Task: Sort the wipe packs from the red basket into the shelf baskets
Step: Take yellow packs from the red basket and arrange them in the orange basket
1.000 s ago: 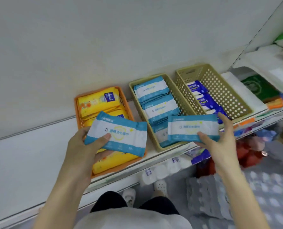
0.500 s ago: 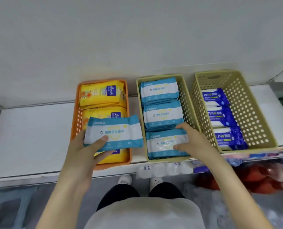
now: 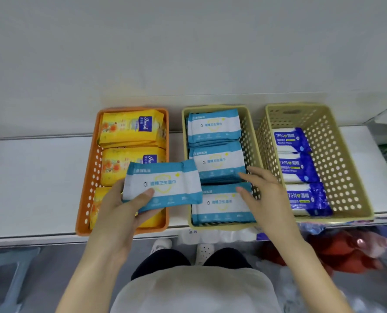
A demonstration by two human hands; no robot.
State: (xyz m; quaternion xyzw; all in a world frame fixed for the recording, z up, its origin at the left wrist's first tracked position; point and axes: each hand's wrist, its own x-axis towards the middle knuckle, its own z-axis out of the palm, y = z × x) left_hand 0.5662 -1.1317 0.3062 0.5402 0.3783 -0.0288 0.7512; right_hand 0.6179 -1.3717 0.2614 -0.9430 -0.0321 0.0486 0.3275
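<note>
At the shelf front, the left hand (image 3: 118, 213) grips a teal-and-white wipe pack (image 3: 163, 184) by its near-left end, thumb on the printed face and fingers beneath. The pack hangs above the orange basket (image 3: 87, 177) and its yellow packs (image 3: 129, 129), its right end crossing the left rim of the middle basket (image 3: 184, 136). The right hand (image 3: 264, 195) holds nothing; its fingers are loosely spread above the front matching pack (image 3: 221, 204), and contact there cannot be told.

Judged risks: gripped at one end only, the pack could sag or slip into the orange basket – a missort. The middle basket looks full along its length, so a pack laid on top may sit proud and slide over the edge of the shelf (image 3: 29, 181). The right hand may also block the placement.
</note>
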